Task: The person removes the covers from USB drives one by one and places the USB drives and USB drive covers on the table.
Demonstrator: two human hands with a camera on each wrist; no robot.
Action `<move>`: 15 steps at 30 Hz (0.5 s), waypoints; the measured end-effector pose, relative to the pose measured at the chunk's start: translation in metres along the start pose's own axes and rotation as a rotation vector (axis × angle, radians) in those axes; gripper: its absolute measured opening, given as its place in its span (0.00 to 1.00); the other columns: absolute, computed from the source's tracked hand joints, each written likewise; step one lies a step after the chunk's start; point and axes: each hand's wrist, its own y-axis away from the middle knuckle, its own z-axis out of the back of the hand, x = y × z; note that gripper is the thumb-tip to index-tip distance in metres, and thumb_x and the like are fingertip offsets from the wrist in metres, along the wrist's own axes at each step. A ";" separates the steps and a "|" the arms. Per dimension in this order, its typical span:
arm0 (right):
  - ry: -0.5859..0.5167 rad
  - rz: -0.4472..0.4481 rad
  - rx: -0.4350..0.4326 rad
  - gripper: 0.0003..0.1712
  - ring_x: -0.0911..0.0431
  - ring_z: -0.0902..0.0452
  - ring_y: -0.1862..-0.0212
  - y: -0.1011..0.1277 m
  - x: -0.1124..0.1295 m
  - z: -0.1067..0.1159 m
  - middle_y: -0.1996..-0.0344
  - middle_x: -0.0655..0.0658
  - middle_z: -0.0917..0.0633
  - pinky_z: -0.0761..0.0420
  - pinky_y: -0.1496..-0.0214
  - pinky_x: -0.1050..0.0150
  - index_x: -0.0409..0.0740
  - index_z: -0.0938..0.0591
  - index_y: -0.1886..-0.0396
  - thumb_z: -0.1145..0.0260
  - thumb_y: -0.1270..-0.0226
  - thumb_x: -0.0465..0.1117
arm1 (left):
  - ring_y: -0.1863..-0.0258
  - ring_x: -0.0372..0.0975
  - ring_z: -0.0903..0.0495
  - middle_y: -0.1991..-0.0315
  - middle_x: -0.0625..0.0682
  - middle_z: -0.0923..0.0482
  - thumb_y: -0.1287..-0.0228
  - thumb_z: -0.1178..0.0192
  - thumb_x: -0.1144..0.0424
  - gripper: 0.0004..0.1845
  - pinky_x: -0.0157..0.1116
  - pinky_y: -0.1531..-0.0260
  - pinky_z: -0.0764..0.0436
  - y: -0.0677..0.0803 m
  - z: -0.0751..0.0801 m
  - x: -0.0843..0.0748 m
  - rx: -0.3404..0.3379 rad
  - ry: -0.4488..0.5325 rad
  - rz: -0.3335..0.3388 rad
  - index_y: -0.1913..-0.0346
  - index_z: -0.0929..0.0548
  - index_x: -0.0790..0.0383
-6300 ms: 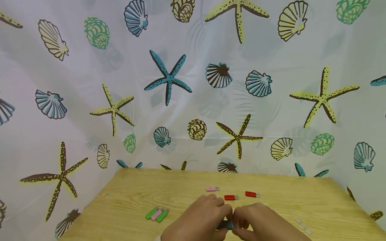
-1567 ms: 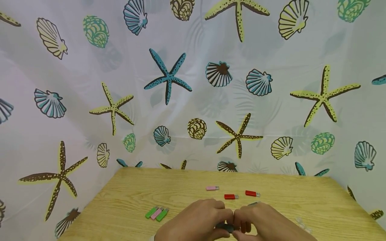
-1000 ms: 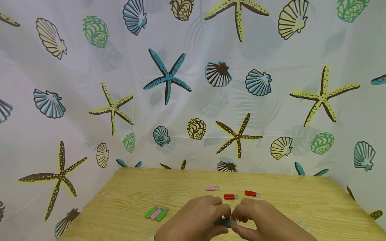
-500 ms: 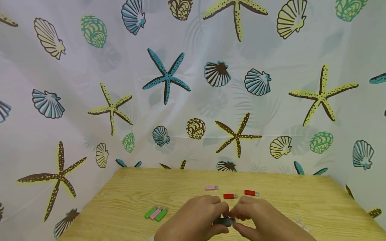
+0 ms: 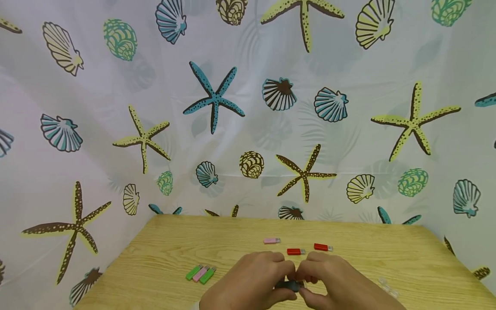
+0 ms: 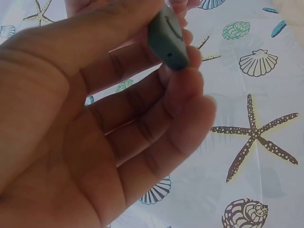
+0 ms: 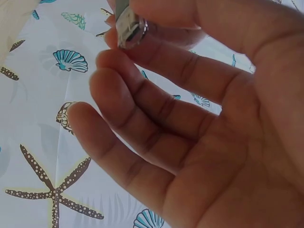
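Observation:
Both hands meet at the near middle of the wooden table, and between them is a small dark USB drive. My left hand pinches the drive's dark grey-green body between thumb and fingertips. My right hand pinches the other end, where a clear cap over the metal plug shows between thumb and index finger. The remaining fingers of both hands are loosely spread. In the head view the fingers hide most of the drive.
A pink drive and two red drives lie just beyond the hands. A green, pink and green row lies to the left. Clear caps lie at the right. A seashell-print curtain surrounds the table.
Both hands have stayed together on the dark drive and have risen slightly since 1.6 s ago. The drives on the table have not moved.

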 end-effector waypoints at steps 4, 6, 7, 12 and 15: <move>-0.013 -0.002 -0.002 0.06 0.71 0.29 0.65 0.001 0.000 0.000 0.69 0.65 0.24 0.24 0.66 0.69 0.57 0.17 0.65 0.32 0.37 0.38 | 0.74 0.22 0.33 0.72 0.35 0.28 0.39 0.34 0.53 0.07 0.21 0.73 0.32 0.000 0.000 0.000 0.005 0.005 -0.001 0.61 0.18 0.49; -0.023 -0.002 -0.002 0.07 0.71 0.30 0.66 0.001 0.000 0.000 0.69 0.65 0.24 0.24 0.66 0.69 0.57 0.18 0.65 0.33 0.37 0.38 | 0.74 0.22 0.33 0.72 0.35 0.28 0.39 0.34 0.53 0.07 0.22 0.73 0.32 0.000 0.000 0.000 0.009 0.006 -0.002 0.61 0.18 0.49; -0.028 -0.001 -0.002 0.07 0.71 0.30 0.66 0.002 0.000 0.000 0.69 0.65 0.24 0.24 0.66 0.69 0.58 0.18 0.65 0.33 0.37 0.38 | 0.74 0.22 0.33 0.72 0.35 0.28 0.39 0.34 0.53 0.07 0.22 0.73 0.32 0.000 0.000 0.000 0.013 0.008 -0.001 0.61 0.18 0.49; -0.044 -0.002 0.006 0.07 0.71 0.29 0.65 0.002 0.001 0.001 0.67 0.65 0.23 0.24 0.66 0.68 0.58 0.18 0.65 0.33 0.36 0.38 | 0.74 0.22 0.33 0.72 0.34 0.28 0.38 0.34 0.53 0.06 0.22 0.72 0.32 0.000 0.000 0.000 0.021 0.017 -0.004 0.61 0.17 0.49; -0.042 -0.010 0.009 0.07 0.71 0.30 0.66 0.002 0.001 0.001 0.67 0.65 0.23 0.25 0.66 0.69 0.59 0.18 0.65 0.33 0.37 0.39 | 0.73 0.22 0.32 0.71 0.34 0.28 0.38 0.34 0.53 0.06 0.22 0.71 0.31 0.000 0.000 0.000 0.027 0.027 -0.002 0.61 0.17 0.48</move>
